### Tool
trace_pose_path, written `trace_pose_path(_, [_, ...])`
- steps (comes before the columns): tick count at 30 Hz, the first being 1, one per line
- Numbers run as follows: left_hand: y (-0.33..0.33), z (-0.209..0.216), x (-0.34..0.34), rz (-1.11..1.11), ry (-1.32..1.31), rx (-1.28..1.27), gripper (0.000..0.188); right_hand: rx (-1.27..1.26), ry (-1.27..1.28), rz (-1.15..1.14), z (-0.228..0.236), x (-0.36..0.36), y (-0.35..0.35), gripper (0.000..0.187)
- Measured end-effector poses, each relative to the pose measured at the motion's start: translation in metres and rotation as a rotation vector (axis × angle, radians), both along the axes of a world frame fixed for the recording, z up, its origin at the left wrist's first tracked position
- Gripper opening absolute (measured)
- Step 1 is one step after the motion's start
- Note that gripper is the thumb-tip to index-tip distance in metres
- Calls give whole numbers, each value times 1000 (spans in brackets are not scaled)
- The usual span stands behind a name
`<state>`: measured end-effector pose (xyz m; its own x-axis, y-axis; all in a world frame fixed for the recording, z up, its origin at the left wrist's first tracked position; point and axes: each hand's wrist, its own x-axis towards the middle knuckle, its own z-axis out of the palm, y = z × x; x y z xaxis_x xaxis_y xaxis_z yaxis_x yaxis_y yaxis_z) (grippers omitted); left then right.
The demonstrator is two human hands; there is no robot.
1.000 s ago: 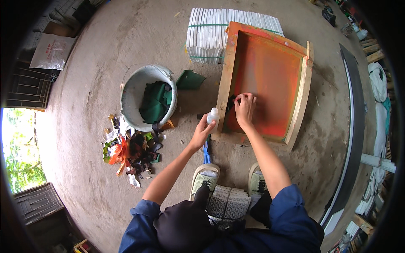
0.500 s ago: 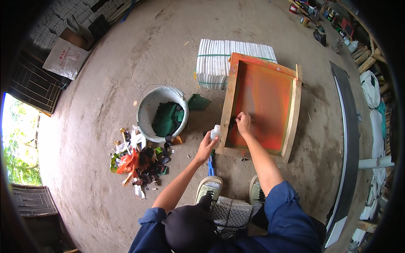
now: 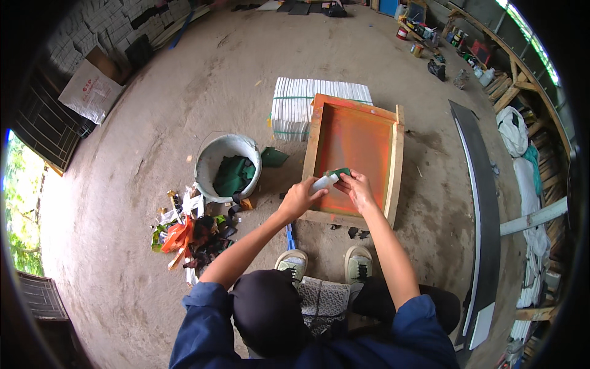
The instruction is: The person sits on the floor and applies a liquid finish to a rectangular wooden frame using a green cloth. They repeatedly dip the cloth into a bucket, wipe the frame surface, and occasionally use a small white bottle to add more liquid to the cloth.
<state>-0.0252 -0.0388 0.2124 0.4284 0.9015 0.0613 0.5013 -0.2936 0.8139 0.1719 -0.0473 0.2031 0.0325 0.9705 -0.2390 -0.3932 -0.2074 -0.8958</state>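
Observation:
My left hand (image 3: 299, 198) is wrapped round a small white plastic bottle (image 3: 322, 183), which lies tilted with its mouth end toward my right hand. Between the fingers of my right hand (image 3: 360, 190) is a green piece of cloth (image 3: 342, 171), against or right beside the bottle's mouth. Whether liquid comes out is too small to tell. Both hands are above the near part of a wooden screen frame (image 3: 311, 144) with an orange-stained mesh (image 3: 359, 144). The frame's far left corner rests on a bundle of white sheets (image 3: 290, 109) tied with green strapping.
Left of the frame stands a grey bucket (image 3: 202, 161) holding green cloth (image 3: 232, 174). Colourful scraps (image 3: 184, 237) lie in a heap before it. A blue-handled tool (image 3: 291, 237) is near my feet. A long dark board (image 3: 479, 209) lies to the right; cans (image 3: 417, 50) stand far right.
My right hand has come up from the frame's left side toward the bottle, with green cloth now showing in it. The bottle has gone from upright to tilted. The whole view has shifted.

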Motion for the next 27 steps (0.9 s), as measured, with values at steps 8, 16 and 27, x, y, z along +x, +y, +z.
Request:
trace_pose_path(8, [-10, 75, 12, -143, 410, 330, 42, 29, 226, -129, 21, -2, -37, 15])
trace_pose_path(16, [-4, 77, 34, -233, 487, 477, 35, -31, 255, -208, 17, 13, -38, 15])
trace_pose_path(27, [37, 2, 60, -283, 352, 368, 41, -123, 282, -297, -44, 47, -14, 15])
